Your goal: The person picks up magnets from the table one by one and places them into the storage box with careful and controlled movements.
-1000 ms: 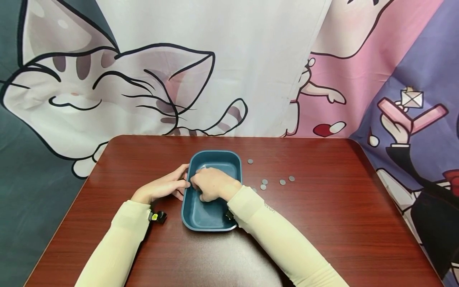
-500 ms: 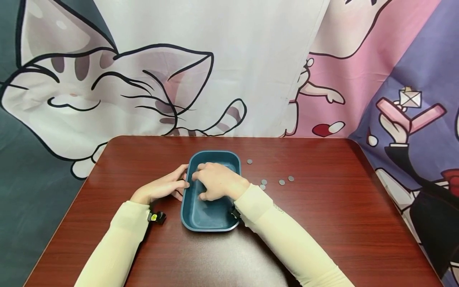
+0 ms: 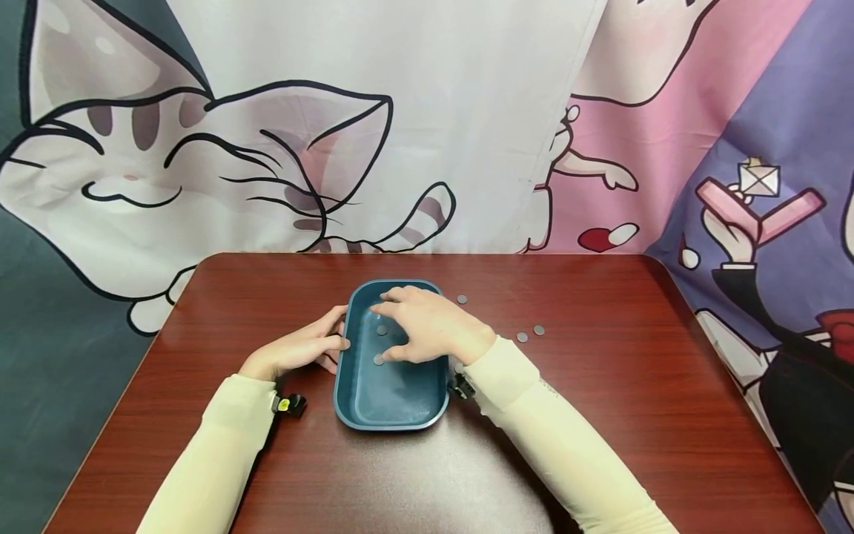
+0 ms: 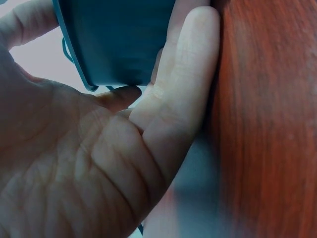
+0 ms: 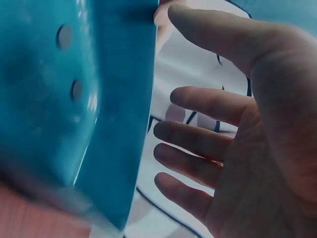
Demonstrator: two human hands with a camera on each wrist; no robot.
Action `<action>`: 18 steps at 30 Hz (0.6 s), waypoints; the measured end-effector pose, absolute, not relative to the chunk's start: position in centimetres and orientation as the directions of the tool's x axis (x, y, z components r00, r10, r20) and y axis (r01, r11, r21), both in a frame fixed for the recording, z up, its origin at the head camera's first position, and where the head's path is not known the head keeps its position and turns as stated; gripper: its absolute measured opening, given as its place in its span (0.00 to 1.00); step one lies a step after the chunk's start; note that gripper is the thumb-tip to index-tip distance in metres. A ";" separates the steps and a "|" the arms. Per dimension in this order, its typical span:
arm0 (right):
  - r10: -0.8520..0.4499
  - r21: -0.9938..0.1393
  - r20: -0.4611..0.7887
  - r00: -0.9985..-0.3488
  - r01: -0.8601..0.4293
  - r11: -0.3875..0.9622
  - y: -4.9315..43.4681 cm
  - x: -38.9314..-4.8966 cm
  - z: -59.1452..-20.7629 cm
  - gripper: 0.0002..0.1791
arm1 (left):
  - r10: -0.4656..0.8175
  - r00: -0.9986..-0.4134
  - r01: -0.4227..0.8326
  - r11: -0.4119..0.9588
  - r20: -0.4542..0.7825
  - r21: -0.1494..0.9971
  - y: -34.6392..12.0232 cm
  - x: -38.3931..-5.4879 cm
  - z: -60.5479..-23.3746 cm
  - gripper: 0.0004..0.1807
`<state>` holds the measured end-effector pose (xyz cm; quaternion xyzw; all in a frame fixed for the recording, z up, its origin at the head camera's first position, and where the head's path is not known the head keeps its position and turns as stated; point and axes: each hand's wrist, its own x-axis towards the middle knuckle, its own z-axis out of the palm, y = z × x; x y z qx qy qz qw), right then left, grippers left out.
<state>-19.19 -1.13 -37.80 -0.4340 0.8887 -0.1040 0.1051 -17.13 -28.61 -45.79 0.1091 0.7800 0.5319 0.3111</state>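
Observation:
A blue rectangular tray (image 3: 394,397) stands on the table. My left hand (image 3: 296,352) touches its left side, thumb at the rim and fairly straight fingers along the outer wall, as the left wrist view shows. Above the tray's right half is my right hand (image 3: 434,322), fingers spread and apart, holding nothing visible. Two small grey coins, one upper (image 3: 382,330) and one lower (image 3: 379,360), lie flat on the tray's floor. The right wrist view shows two coins in the tray too, such as this coin (image 5: 64,36). The hand hides part of the tray's floor.
Loose coins lie on the table right of the tray: one near its far corner (image 3: 462,300), and a pair farther right, a nearer coin (image 3: 523,337) and a farther coin (image 3: 539,330). A cartoon-printed curtain (image 3: 494,148) hangs behind the brown table (image 3: 600,386).
My right hand has risen, moved right and spread its fingers, uncovering two coins in the tray. Its sleeve now hides table coins beside the tray. My left hand stays at the tray.

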 end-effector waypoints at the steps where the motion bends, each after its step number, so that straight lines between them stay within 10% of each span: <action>1: -0.790 -0.275 -0.089 -0.606 -0.747 0.605 -0.6 -19.3 -37.8 0.42 | 0.500 -0.784 -0.159 0.410 -0.367 0.898 -28.6 -17.1 -45.8 0.38; 18: -0.707 -0.278 0.085 -0.702 -0.698 0.659 13.0 -22.0 -40.5 0.38 | 0.500 -0.791 -0.145 0.407 -0.353 0.902 -28.5 -16.9 -45.6 0.37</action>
